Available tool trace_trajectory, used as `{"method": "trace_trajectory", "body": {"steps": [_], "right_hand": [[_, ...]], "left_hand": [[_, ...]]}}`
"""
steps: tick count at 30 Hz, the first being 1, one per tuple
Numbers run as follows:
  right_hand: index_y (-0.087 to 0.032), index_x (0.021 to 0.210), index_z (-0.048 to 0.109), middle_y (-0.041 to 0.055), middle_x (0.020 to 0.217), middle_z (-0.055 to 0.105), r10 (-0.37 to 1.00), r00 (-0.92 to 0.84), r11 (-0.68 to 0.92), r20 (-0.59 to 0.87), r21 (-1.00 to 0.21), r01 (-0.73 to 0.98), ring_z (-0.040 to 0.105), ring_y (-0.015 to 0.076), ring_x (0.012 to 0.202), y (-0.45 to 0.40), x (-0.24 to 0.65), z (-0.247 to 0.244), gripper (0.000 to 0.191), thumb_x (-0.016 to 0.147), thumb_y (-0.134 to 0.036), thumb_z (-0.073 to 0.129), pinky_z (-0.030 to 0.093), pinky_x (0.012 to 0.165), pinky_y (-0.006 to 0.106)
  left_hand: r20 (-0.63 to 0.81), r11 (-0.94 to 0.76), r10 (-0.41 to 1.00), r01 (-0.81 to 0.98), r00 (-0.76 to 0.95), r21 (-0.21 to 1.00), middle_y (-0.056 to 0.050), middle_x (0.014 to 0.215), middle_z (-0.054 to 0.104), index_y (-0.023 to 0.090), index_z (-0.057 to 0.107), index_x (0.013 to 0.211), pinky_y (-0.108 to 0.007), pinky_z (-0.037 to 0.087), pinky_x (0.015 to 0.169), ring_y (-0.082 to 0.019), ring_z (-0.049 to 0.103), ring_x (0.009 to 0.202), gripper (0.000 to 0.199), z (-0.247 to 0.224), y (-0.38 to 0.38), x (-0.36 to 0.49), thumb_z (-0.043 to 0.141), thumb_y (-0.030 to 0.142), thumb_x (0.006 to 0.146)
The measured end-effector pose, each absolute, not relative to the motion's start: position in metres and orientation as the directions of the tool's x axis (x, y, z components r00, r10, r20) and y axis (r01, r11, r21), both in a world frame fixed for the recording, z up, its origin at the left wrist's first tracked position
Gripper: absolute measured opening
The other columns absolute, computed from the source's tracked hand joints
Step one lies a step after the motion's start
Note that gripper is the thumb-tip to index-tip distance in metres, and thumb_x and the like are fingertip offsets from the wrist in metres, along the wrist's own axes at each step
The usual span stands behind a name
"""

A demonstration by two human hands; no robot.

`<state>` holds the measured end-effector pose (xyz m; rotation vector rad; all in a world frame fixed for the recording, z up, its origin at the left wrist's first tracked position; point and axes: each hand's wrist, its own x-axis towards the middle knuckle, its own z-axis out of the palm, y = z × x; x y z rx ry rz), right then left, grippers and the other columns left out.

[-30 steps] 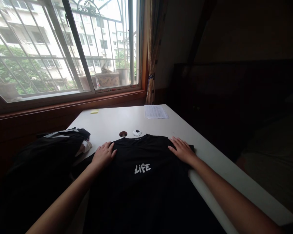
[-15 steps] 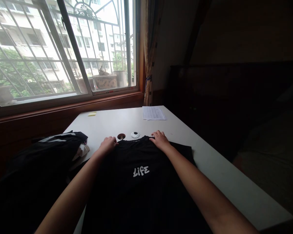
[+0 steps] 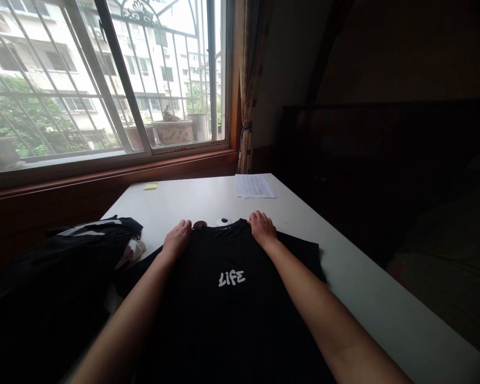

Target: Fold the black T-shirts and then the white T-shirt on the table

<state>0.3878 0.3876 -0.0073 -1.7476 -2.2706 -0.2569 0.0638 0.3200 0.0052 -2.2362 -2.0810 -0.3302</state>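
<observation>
A black T-shirt (image 3: 232, 314) with white "Life" lettering on its chest lies spread over the white table, its collar toward the far side. My left hand (image 3: 178, 237) is closed on the shirt's shoulder, left of the collar. On the other side of the collar, my right hand (image 3: 261, 226) grips the opposite shoulder with curled fingers. Both sleeves spread outward past my forearms. The lower part of the shirt runs into shadow at the bottom of the view, so its hem cannot be made out.
A heap of dark clothes (image 3: 60, 272) sits at the table's left side. Papers (image 3: 255, 186) and a yellow sticky note (image 3: 151, 186) lie on the far part of the white table (image 3: 188, 194). Just beyond the collar are a round hole (image 3: 200, 224) and a white round item (image 3: 223, 221).
My fingers have closed more firmly on the shirt's shoulders. The collar has shifted slightly away from me, covering more of the round hole, and the left sleeve now shows more.
</observation>
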Motion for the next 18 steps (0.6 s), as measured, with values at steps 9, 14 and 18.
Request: {"method": "trace_trajectory", "body": {"steps": [9,14,18], "right_hand": [[-0.021,0.107,0.062,0.014,0.118,0.062,0.935,-0.174,0.202,0.31,-0.062,0.977,0.052,0.0291,0.107,0.394,0.394,-0.013,0.022,0.104,-0.035,0.045,0.042,0.084,0.038],[-0.022,0.109,0.063,0.0125,0.119,0.062,0.924,-0.195,0.226,0.329,-0.059,0.972,0.051,0.0285,0.108,0.393,0.395,-0.013,0.02,0.103,-0.033,0.048,0.041,0.085,0.038],[-0.023,0.11,0.064,0.0121,0.119,0.062,0.918,-0.215,0.242,0.333,-0.042,0.969,0.051,0.0284,0.109,0.393,0.396,-0.013,0.021,0.103,-0.032,0.047,0.041,0.085,0.038]], "left_hand": [[0.282,-0.214,0.942,0.972,0.181,0.093,-0.01,0.122,0.059,0.023,0.06,0.116,-0.036,0.047,0.095,-0.025,0.056,0.113,0.019,0.008,0.333,0.04,0.047,0.026,0.102],[0.383,-0.261,0.902,0.959,0.2,0.115,-0.012,0.125,0.058,0.02,0.061,0.122,-0.042,0.045,0.105,-0.027,0.053,0.116,0.029,0.023,0.311,0.033,0.039,0.025,0.104],[0.412,-0.402,0.859,0.899,0.305,0.175,-0.01,0.125,0.062,0.022,0.064,0.119,-0.043,0.05,0.102,-0.025,0.058,0.115,0.027,0.03,0.26,0.028,0.042,0.026,0.103]]}}
